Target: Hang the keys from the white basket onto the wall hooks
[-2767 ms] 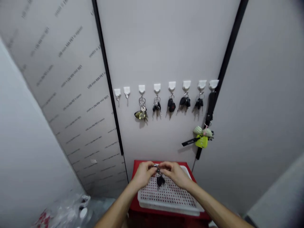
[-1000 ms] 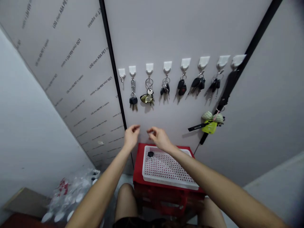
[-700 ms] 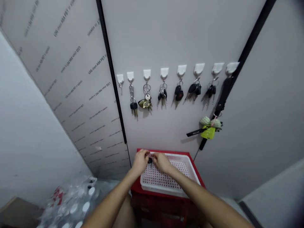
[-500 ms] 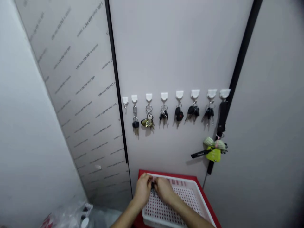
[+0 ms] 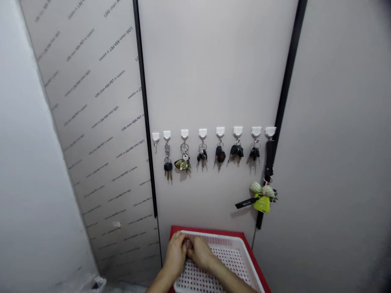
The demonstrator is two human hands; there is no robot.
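Observation:
My left hand [image 5: 175,251] and my right hand [image 5: 200,251] meet over the far left part of a white perforated basket [image 5: 241,260]. Their fingers are closed together around a small bunch of keys [image 5: 187,244], mostly hidden by the fingers. Above them, a row of white hooks is stuck on the pale panel. The leftmost hook [image 5: 155,137] has no keys on it. Key bunches hang from the others, among them one with dark key heads [image 5: 168,167] and one with a gold-coloured piece [image 5: 183,163].
At the right hook hangs a black strap [image 5: 269,156] with a yellow-green pouch [image 5: 262,203] and a black tag. The basket rests on a red surface [image 5: 214,230]. Clear plastic wrapping [image 5: 88,285] lies at the lower left. Black strips [image 5: 146,114] edge the panel.
The view has shifted, so hooks and basket appear further left and lower. Both hands stay together over the basket, and the keys between them are now more covered by the fingers.

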